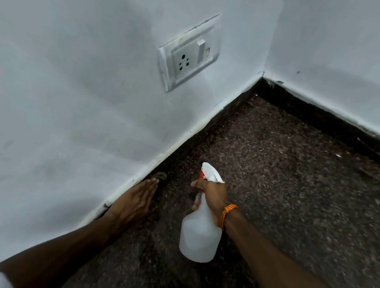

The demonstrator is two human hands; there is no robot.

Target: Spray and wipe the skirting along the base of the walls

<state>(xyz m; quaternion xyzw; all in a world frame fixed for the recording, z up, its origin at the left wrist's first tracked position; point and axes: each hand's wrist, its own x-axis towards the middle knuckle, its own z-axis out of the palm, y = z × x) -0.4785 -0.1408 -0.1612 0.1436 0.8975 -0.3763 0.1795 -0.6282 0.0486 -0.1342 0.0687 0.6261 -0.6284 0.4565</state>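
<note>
Well, right hand [212, 196] grips bottle [200, 235] neck.

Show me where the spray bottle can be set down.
Bare floor stretches right of the spray bottle, out to the far wall's skirting, and ahead toward the corner. Crowded beside the left wall, where the left hand covers a cloth.

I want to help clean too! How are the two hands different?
The left hand lies flat, fingers straight, on what looks like a dark cloth; the right hand curls round the bottle neck. The left hand is close against the skirting; the right hand is farther out over the floor. Only the right wrist wears an orange band. Both reach forward along the same wall.
</note>
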